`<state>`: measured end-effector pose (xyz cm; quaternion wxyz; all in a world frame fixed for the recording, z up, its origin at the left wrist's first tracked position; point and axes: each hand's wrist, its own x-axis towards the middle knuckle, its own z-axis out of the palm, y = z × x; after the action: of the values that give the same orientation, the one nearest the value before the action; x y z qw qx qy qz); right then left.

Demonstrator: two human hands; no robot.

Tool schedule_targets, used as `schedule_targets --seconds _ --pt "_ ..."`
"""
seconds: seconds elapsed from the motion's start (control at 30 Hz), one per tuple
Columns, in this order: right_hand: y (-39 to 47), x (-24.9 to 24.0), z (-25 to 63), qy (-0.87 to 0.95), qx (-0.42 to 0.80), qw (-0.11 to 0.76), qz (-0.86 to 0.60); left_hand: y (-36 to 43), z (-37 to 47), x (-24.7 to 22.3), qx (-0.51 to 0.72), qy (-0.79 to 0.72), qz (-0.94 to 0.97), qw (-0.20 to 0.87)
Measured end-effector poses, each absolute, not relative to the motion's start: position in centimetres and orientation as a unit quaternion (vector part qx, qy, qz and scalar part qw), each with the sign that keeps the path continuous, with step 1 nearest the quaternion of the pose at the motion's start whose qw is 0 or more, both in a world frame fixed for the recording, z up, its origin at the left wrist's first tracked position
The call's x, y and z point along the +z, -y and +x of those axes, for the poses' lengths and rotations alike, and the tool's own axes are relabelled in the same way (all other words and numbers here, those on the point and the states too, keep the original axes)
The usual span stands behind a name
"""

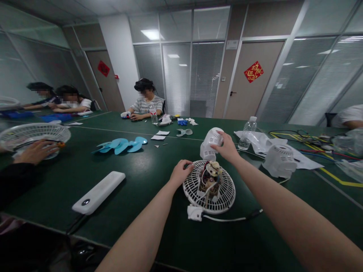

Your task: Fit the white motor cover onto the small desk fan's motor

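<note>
Green table (pixel 153 181): right fingers (pixel 223 135) clasp one of two white housings (pixel 208 151); left fingers (pixel 184 163), half-curled, touch one grille (pixel 230 192).

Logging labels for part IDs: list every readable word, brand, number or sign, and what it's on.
No text reads clearly enough to quote.
Red diamond on right-side door: gold Chinese characters, too blurred.
Second red diamond on left-side door: dark marking, too blurred.
Pale sign by right-side door: too faint.
Red-marked bottle: too small.
White housing in right hand, white grille: no readable text.
</note>
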<state>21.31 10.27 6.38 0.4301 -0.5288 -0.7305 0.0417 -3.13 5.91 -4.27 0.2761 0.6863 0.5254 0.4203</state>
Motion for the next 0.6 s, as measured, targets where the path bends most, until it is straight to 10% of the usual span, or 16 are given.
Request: schedule_targets --seconds 0.4,0.6 --pt "1.8 4.2 23.8 0.572 0.184 0.663 -0.447 -5.3 -2.6 -4.1 0.420 -0.537 0.688 0.248" --pt "5.5 3.4 22.6 0.652 0.089 0.600 -0.455 -4.4 -1.8 -3.6 0.413 -0.565 0.683 0.210"
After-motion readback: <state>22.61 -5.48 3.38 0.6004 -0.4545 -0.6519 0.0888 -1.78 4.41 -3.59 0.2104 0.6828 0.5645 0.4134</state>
